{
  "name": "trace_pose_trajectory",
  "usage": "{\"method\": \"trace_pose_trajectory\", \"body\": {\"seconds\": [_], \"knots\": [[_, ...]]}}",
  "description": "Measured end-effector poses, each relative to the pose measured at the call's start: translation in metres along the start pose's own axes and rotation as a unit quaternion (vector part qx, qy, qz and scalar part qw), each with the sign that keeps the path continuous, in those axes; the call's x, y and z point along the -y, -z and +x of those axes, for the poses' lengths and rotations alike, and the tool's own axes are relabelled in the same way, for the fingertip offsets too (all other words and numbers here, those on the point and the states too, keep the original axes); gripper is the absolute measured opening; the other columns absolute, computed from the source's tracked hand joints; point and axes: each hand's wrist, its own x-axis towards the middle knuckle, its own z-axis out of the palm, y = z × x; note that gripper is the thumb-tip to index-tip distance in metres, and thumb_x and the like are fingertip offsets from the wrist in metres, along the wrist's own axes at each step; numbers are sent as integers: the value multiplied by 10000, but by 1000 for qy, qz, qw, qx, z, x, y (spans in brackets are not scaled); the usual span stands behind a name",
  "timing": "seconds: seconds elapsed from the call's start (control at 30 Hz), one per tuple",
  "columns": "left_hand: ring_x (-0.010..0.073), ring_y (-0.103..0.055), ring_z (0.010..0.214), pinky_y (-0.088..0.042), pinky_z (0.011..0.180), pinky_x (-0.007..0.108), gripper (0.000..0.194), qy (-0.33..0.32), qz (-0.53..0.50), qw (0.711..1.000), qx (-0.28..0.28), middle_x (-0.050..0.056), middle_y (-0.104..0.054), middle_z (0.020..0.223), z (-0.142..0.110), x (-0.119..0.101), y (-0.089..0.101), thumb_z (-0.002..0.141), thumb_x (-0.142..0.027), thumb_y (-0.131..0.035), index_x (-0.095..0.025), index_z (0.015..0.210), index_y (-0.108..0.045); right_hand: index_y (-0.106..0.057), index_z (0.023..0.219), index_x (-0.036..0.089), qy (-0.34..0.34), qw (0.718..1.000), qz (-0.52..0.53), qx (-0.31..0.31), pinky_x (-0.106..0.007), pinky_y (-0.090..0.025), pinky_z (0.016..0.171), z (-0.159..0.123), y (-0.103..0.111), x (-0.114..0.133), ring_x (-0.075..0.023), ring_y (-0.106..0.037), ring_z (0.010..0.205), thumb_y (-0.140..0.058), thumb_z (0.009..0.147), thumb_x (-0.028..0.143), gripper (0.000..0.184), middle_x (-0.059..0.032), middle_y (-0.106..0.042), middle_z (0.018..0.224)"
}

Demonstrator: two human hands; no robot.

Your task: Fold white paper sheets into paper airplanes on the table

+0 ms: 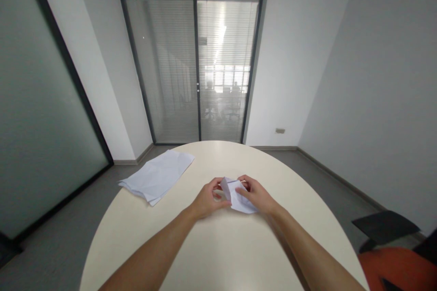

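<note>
A small folded piece of white paper (pixel 239 201) is between my two hands, just over the middle of the table. My left hand (pixel 207 198) pinches its left edge, where a flap stands up; the thumb is at the near side and the fingers are at the far side. Across the paper's right part lies the thumb of my right hand (pixel 257 193), with the fingers curled behind the far edge. The paper's underside and some fingertips are hidden.
Several loose white paper sheets (pixel 159 175) lie overlapping at the round cream table's (pixel 211 254) left edge, partly overhanging it. An orange chair (pixel 399 266) with a black armrest (pixel 385 227) stands at the right. Beyond the table is a glass door (pixel 164 77) with blinds.
</note>
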Motion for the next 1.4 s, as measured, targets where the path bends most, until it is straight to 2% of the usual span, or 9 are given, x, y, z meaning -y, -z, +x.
{"method": "trace_pose_trajectory", "body": {"seconds": [0.13,0.23,0.5,0.73,0.9,0.97,1.1,1.23,1.4], "knots": [[251,-653,1040,-525,767,300,699,-7,12,1000,7,108,-665,1195,-1,-2,1,641,-291,-875,-198,1252,-549,-532,994,195,-29,998,42,23,-232,-357,503,-1,1,4,-118,-523,552,-730,742,551,479,34,-617,699],[250,-655,1038,-521,761,293,667,-5,18,1000,2,103,-673,1185,-1,-2,1,647,-304,-875,-197,1225,-561,-570,978,178,-43,997,50,29,-234,-355,500,0,2,2,-123,-532,548,-745,726,572,500,13,-643,712],[205,-665,885,-526,691,265,430,14,8,998,-61,52,-713,984,4,9,-2,719,-377,-815,-175,1041,-614,-708,939,153,-11,998,24,52,-249,-385,572,-1,2,3,-154,-565,667,-678,796,609,479,-39,-691,818],[211,-676,860,-545,695,286,403,38,-14,993,-113,76,-732,985,9,18,-2,735,-379,-787,-149,1034,-646,-737,1021,175,13,998,-5,53,-291,-446,715,-3,1,14,-196,-602,810,-543,900,618,499,-48,-709,913],[207,-679,813,-541,684,290,368,39,3,990,-134,75,-735,940,10,18,-1,738,-374,-781,-142,992,-651,-656,1213,190,46,995,7,87,-327,-462,862,-4,-4,20,-236,-617,998,-704,813,526,525,-70,-696,1144],[206,-680,814,-540,686,288,349,35,6,991,-133,72,-735,932,10,17,-1,741,-357,-776,-143,987,-651,-649,1206,189,46,996,-11,79,-315,-465,830,-4,-7,21,-227,-615,966,-740,779,491,531,-65,-696,1123],[206,-681,811,-540,702,296,329,36,-3,991,-130,72,-740,925,9,16,-1,737,-332,-769,-141,981,-656,-694,1030,165,35,996,-58,65,-282,-436,708,-3,-9,16,-185,-592,792,-689,823,475,372,-36,-692,912],[215,-689,780,-538,701,311,331,61,-29,991,-119,86,-750,905,10,15,-2,718,-346,-782,-126,942,-678,-686,963,159,18,996,-67,55,-259,-386,617,-2,-8,9,-162,-556,711,-662,846,462,326,-24,-671,824],[237,-701,788,-547,713,325,365,90,-76,985,-123,104,-760,880,11,7,-1,673,-397,-817,-115,870,-695,-670,963,168,30,994,-99,45,-257,-399,638,-2,-10,10,-160,-555,729,-642,859,421,274,-19,-662,832]]}}
